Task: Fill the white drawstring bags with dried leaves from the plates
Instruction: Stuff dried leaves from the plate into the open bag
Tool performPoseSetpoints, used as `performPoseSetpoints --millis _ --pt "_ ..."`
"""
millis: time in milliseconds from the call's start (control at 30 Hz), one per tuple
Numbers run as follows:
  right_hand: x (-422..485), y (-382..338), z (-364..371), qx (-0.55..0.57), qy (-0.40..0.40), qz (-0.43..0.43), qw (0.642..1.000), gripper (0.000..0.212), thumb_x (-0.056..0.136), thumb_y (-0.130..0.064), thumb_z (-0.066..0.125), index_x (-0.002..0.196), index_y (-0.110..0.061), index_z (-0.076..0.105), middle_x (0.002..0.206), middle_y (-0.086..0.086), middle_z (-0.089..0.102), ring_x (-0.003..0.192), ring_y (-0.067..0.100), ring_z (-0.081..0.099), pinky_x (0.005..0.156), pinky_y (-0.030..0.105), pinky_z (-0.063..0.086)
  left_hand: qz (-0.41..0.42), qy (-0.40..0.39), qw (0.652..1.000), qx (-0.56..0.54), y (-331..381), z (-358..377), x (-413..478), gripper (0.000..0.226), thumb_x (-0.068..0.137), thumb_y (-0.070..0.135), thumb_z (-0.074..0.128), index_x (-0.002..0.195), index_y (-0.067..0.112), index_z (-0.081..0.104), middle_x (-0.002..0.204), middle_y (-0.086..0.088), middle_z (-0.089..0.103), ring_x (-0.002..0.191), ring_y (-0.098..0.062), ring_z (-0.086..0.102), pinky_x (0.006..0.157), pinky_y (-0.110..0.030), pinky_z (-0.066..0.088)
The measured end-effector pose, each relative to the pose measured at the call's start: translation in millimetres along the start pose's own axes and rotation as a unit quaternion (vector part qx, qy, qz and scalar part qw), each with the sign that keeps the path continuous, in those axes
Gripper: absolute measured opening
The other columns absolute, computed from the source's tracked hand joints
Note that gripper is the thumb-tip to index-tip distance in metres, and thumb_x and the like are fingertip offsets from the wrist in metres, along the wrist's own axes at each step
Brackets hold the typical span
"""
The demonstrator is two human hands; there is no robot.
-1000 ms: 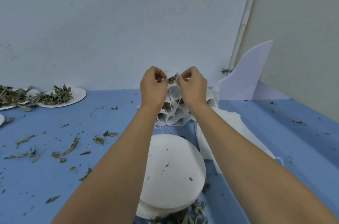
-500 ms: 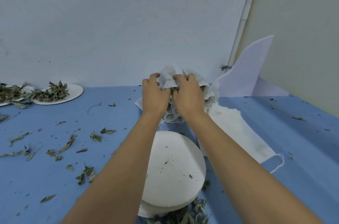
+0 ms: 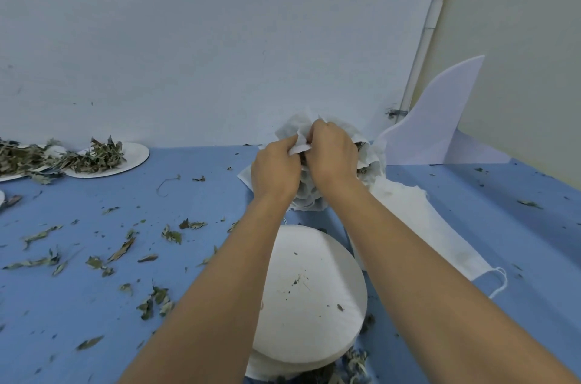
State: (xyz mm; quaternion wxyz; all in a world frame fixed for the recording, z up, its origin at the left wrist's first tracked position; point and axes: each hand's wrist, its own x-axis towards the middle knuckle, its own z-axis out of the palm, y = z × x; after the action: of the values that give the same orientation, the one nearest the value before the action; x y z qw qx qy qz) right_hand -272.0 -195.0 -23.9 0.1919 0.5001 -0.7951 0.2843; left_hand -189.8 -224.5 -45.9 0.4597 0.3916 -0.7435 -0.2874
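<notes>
A white drawstring bag (image 3: 302,144) with dried leaves showing through its mesh sits on a heap of filled bags (image 3: 371,160) by the wall. My left hand (image 3: 275,171) pinches the bag's top cloth. My right hand (image 3: 334,152) grips the same bag from the right, fingers curled over its mouth. Near me lies a stack of white paper plates (image 3: 314,298), the top one holding only crumbs. Two plates of dried leaves (image 3: 107,157) stand at the far left.
Flat unfilled bags (image 3: 424,232) with a loose string lie to the right of the plate stack. Dried leaves (image 3: 125,248) are scattered over the blue table (image 3: 503,242). A white curved sheet (image 3: 440,119) leans in the right corner. More leaves (image 3: 349,368) lie beneath the stack.
Both hands have lowered the bag from the air onto the heap of bags. They have closed in over the bag's mouth.
</notes>
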Motion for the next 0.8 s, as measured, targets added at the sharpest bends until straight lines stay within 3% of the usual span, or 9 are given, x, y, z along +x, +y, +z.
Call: performPoseSetpoints --millis 133,300,400,567,700,800 --pt "-2.3 -2.9 -3.1 0.016 -0.011 0.0 1.0 0.004 0.091 -0.008 0.045 0.09 -0.011 0.046 0.095 0.007 0.052 0.073 0.02 0.042 0.054 0.029 0.025 0.002 -0.017 1.0 0.006 3.1 1.3 -1.8 0.022 0.092 0.011 0.044 0.072 0.017 0.051 0.064 0.003 0.052 0.067 -0.021 0.048 0.063 -0.034 0.042" --pt "-3.7 -4.9 -13.0 0.04 -0.029 0.011 0.999 0.013 0.091 -0.01 0.048 0.09 -0.004 0.059 0.094 0.011 0.059 0.074 0.023 0.048 0.057 0.029 0.032 -0.011 -0.04 0.999 0.014 9.3 -1.9 -7.9 0.013 0.094 0.017 0.045 0.093 0.012 0.057 0.082 -0.003 0.064 0.084 -0.028 0.061 0.078 -0.044 0.051" --pt "-6.1 -6.4 -16.8 0.033 -0.049 0.008 0.998 0.015 0.091 -0.009 0.049 0.077 -0.007 0.055 0.085 0.011 0.059 0.071 0.022 0.046 0.046 0.026 0.022 -0.024 -0.027 0.998 0.048 10.8 -4.2 -8.9 0.016 0.093 0.017 0.046 0.099 0.012 0.059 0.09 -0.004 0.066 0.086 -0.026 0.061 0.077 -0.042 0.05" --pt "-7.2 -5.6 -15.5 0.07 -0.075 0.033 0.994 0.031 0.089 -0.01 0.052 0.061 -0.009 0.041 0.058 0.004 0.04 0.06 0.02 0.039 0.044 0.026 0.022 -0.048 0.002 0.997 0.054 11.9 -3.0 -5.7 0.015 0.088 0.005 0.046 0.093 0.004 0.06 0.087 -0.009 0.065 0.079 -0.027 0.06 0.07 -0.042 0.05" --pt "-7.1 -6.4 -15.8 0.102 -0.079 0.033 0.991 0.033 0.091 -0.016 0.055 0.061 -0.007 0.045 0.055 0.004 0.042 0.055 0.02 0.04 0.044 0.027 0.024 -0.055 0.029 0.996 0.059 6.9 1.9 -0.8 0.013 0.086 0.0 0.042 0.082 0.007 0.052 0.075 -0.003 0.055 0.063 -0.016 0.047 0.053 -0.031 0.038" --pt "-6.3 -6.3 -15.6 0.102 -0.073 0.034 0.992 0.029 0.09 -0.011 0.052 0.061 -0.007 0.044 0.055 0.003 0.039 0.055 0.019 0.037 0.043 0.026 0.022 -0.066 0.047 0.997 0.009 6.1 6.6 0.2 0.009 0.087 0.003 0.044 0.082 0.006 0.051 0.075 -0.002 0.053 0.063 -0.015 0.043 0.054 -0.03 0.036"
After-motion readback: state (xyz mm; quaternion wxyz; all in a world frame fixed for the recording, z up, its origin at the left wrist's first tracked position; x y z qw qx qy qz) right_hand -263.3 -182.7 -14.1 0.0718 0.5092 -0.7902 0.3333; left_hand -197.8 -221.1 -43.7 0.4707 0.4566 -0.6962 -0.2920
